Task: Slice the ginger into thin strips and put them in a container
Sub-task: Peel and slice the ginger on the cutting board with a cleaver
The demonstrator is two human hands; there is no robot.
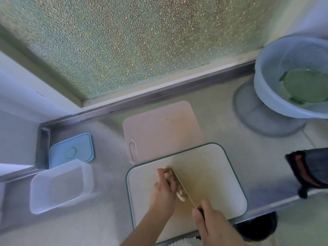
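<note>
Right hand [211, 222] grips the knife [179, 181], left hand [164, 189] pinches ginger [181, 192] on the cutting board [221, 189]; cutting is underway, and the container [60, 185] left of the board holds nothing yet

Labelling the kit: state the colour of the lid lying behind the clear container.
Light blue; the lid shows best in the head view, behind the clear container.

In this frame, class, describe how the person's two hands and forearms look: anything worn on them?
Both the left hand and right hand are bare: no gloves, rings, watch or sleeves show. Both forearms are uncovered to the frame's bottom edge.
</note>
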